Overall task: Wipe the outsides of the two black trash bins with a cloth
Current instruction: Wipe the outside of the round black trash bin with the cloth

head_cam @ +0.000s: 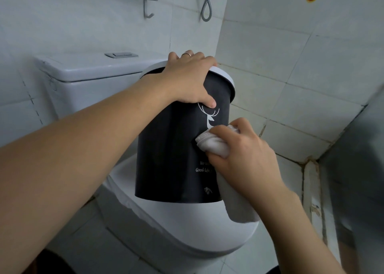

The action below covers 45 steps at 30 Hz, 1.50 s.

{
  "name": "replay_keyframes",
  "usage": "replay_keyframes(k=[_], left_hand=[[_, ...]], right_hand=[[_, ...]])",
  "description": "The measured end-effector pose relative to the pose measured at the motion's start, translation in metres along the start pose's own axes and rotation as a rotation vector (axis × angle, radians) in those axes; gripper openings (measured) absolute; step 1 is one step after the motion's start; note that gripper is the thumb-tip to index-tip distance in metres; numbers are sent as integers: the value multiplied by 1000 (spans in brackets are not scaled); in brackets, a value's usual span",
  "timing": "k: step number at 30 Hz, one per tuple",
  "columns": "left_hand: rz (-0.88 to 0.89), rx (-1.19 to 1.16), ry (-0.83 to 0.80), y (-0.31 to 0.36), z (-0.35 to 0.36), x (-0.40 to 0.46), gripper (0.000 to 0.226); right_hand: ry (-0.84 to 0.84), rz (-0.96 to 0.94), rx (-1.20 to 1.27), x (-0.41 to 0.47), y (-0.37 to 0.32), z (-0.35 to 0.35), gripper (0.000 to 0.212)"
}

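Left hand (188, 80) clamps the black bin's (166, 149) rim on the toilet lid (187, 228). Right hand (239, 151) grips the cloth (212, 146), pressing sideways; push too hard and it could slide off.

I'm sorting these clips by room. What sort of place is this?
Most likely a small home bathroom: a white toilet with its cistern, tiled walls, and a shower hose hanging above.

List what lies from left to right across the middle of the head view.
toilet tank → left hand gripping the bin's rim → black trash bin → white cloth → right hand pressing it to the bin → tiled wall
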<state>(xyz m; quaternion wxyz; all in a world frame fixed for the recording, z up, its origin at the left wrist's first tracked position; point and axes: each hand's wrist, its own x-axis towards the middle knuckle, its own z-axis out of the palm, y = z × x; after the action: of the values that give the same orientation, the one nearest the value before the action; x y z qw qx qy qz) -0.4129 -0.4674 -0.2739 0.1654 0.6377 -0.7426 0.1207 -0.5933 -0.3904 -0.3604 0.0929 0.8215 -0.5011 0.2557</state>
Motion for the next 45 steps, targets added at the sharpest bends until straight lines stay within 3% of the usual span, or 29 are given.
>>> replay_keyframes(k=[8,12,19,27,34,40,45], left_hand=[[-17,4,-54,-9,1,-1,90],[-14,14,-49,-9,4,-2,90],[1,69,-122,-20,1,-7,130],[23,92,-103,-14,1,-11,125],[21,93,-93,-17,2,-15,125],[52,103,-85,-12,1,-15,123],[55,110,-86,-10,0,-13,123]], right_hand=[[-72,-19,190,-7,11,8,31],[-23,30,260,-19,22,9,29],[-86,94,212,-38,27,18,27],[-61,16,263,-52,9,20,32],[-78,147,153,-51,20,19,23],[-68,5,181,-61,-4,16,26],[-51,122,124,-56,13,19,23]])
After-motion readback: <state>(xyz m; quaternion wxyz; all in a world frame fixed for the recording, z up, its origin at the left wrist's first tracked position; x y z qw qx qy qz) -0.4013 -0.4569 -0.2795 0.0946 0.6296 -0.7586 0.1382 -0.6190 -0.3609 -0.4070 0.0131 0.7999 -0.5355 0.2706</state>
